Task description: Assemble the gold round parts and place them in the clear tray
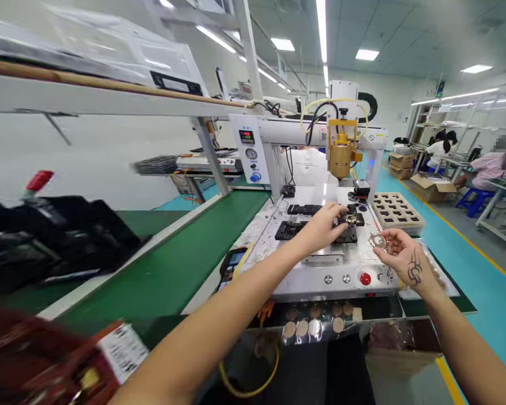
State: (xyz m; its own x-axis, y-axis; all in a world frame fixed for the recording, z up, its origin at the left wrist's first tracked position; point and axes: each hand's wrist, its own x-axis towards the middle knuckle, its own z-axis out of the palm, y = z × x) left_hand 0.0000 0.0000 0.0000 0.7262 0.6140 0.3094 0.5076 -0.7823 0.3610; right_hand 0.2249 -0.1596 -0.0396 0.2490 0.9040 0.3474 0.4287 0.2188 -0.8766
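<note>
A: Far left?

B: Blurred black bags (54,236) with a red tag, then the green conveyor belt (181,253) running up the frame. A handheld controller (231,263) lies at its right edge, just beside the machine table (320,275).

A: Left hand?

B: Left hand (320,228) reaches over the table onto the right front black fixture (349,230). Its fingers (336,216) are pinched on a small brass part (351,219) sitting in that fixture. Two more black fixtures (297,219) lie left of it, one behind the other.

A: Above that?

B: Gold dispensing head (340,154) hangs from the white gantry, clear of the hand. Control box (248,149) with a red readout and blue knob on the left post.

A: Right hand?

B: Right hand (398,253) is palm up at the table's right front corner, fingers curled loosely around a round metal ring part (378,241), held off the surface. It's near the left hand, not touching it.

A: Rest?

B: Red button (365,278) on the front panel, a row of round discs (316,326) on the shelf below. Beige tray (396,211) with square pockets right of the fixtures. Further right, cardboard boxes (430,188) on the floor and seated people (489,166) at other benches.
</note>
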